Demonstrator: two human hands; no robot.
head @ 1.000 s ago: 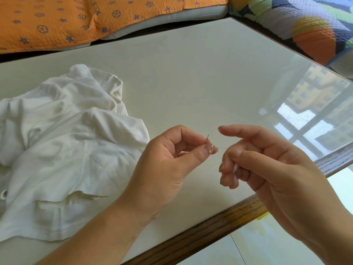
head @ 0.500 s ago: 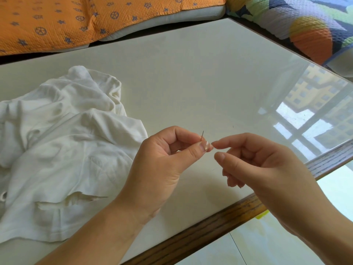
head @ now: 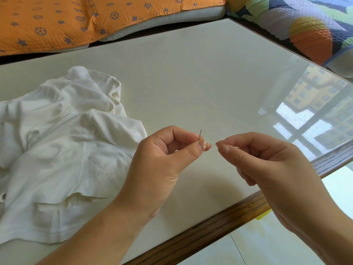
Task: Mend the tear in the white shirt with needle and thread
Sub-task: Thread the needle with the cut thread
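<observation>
A crumpled white shirt (head: 63, 150) lies on the left of the table, with a ragged tear (head: 76, 199) near its lower edge. My left hand (head: 164, 165) pinches a thin needle (head: 200, 134) between thumb and forefinger, its tip sticking up. Just to its right, my right hand (head: 267, 165) pinches the end of a fine pale thread (head: 216, 144) between thumb and forefinger, a small gap from the left thumb. A faint strand of thread (head: 225, 168) trails below the right hand. Both hands hover above the table, right of the shirt.
The pale glossy table (head: 191, 83) has a wooden front edge (head: 210, 226) running diagonally at the lower right. An orange patterned cushion (head: 76, 22) lies behind the table and a colourful quilt (head: 305, 25) at the far right. Tiled floor shows below.
My right hand went from half-open with the forefinger stretched out to a thumb-and-forefinger pinch held close to my left thumb. The left hand with the needle has hardly moved.
</observation>
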